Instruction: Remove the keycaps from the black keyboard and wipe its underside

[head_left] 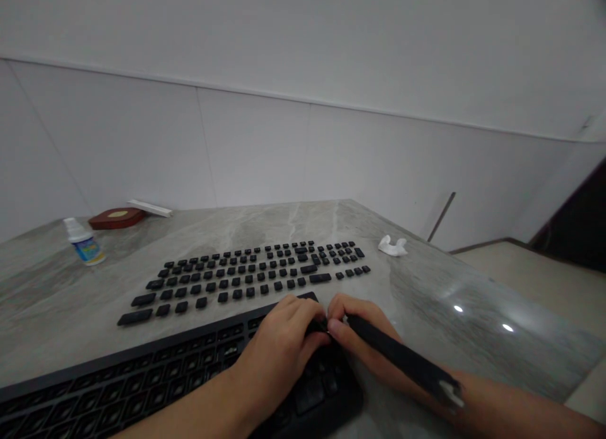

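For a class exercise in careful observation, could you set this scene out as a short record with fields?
Surface: grey marbled table
Left hand: on the keyboard, near its right end; anything in the fingertips is hidden
Right hand: fingertips close to the left hand's, holding a long black tool
Keyboard state: many key positions bare
Loose keycaps: black, in rows beyond the keyboard
Far left: white bottle, reddish-brown box, white strip
Right of keycaps: crumpled white piece
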{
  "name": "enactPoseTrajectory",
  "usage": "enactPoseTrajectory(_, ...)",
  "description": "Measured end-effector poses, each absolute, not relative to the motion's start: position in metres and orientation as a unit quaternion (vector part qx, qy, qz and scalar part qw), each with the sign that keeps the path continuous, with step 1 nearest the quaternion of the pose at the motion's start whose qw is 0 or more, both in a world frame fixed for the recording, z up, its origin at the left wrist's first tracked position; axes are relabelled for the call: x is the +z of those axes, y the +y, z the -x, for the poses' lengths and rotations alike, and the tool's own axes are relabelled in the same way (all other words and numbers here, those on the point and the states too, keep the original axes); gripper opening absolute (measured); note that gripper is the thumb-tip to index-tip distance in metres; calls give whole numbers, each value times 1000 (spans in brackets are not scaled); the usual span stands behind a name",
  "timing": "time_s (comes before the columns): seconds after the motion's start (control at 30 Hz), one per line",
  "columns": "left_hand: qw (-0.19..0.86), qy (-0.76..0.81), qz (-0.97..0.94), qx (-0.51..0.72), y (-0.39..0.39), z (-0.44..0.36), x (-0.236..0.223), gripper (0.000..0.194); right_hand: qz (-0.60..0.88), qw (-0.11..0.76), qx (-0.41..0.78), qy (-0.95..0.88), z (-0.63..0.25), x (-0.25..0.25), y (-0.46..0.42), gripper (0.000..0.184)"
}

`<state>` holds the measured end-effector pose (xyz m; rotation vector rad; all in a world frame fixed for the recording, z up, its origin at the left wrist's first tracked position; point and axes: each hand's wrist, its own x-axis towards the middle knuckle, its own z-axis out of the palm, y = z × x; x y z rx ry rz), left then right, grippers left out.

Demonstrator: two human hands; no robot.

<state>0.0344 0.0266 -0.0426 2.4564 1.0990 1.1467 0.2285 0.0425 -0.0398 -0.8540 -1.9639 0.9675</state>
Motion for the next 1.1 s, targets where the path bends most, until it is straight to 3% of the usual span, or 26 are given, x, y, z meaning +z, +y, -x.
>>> enactPoseTrajectory(0.17, 85, 331, -880, 330, 29, -33, -44, 15, 326, 413, 410, -745, -234, -37, 48, 36)
enactPoseTrajectory(0.33, 75, 306, -884, 345, 27, -31, -42, 14, 338, 458, 491, -659, -237, -41, 54, 16)
enactPoseTrajectory(0.5, -9, 256, -870, 421, 20, -29, -34, 19, 343, 325, 658, -586, -234, -41, 58, 42)
enactPoseTrajectory(0.6, 6, 230, -896, 381, 15, -28, -31, 22, 322, 261, 673, -613, -232, -38, 55, 52)
enactPoseTrajectory(0.73, 40, 233, -911, 337, 12, -30, -29, 19, 353, 247, 646, -630, -229, -35, 55, 57)
enactPoseTrajectory(0.87, 28, 230, -897, 376, 15, -31, -29, 29, 481, 376, 511, -605, -238, -32, 76, 60)
enactPoseTrajectory(1.0, 34, 241, -894, 375, 16, -30, -30, 29, 570, 473, 357, -569, -283, -23, 116, 50)
enactPoseTrajectory(1.1, 41, 242, -893, 378, 15, -29, -31, 29, 641, 452, 265, -561, -324, -16, 139, 36)
